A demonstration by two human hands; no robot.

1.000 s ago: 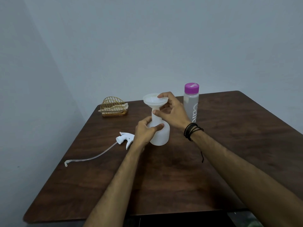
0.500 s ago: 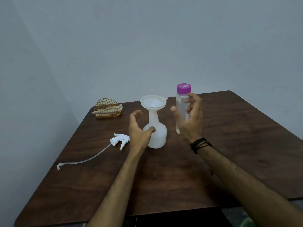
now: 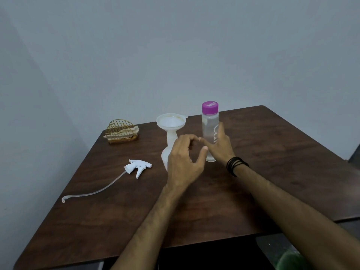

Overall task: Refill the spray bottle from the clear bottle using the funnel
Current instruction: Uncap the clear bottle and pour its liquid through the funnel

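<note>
- Pressed against the lower half of the clear bottle (image 3: 209, 121) with the right hand (image 3: 220, 149), one finger up along the white lettering, thumb stretched out to the left; could not tell a firm clasp from a mere touch.
- Spotted black cords (image 3: 235, 165) round that wrist.
- Found the left hand (image 3: 181, 162) loosely curved and holding nothing, thumb and fingers spread apart, right in front of the spray bottle (image 3: 165, 155); could not say touching or just clear of it.
- Saw the spray bottle upright on the dark wooden table (image 3: 272, 152), just left of the clear bottle, most of its belly hidden behind the left hand.
- Counted as done: trigger head (image 3: 138, 166) off and lying on the table to the left, its dip tube (image 3: 93, 192) trailing toward the near edge.
- Counted as done too: white funnel (image 3: 171, 121) seated upright in the spray bottle's neck.
- Noted the purple cap (image 3: 209, 107) on the clear bottle, liquid visible inside, so no pouring yet by the look of it.
- Judged what was left: uncap, lift, tip into the funnel, pull the funnel, refit the trigger head.
- Passed over a gold wire napkin holder (image 3: 121, 131) at the far left corner, well apart from the action.
</note>
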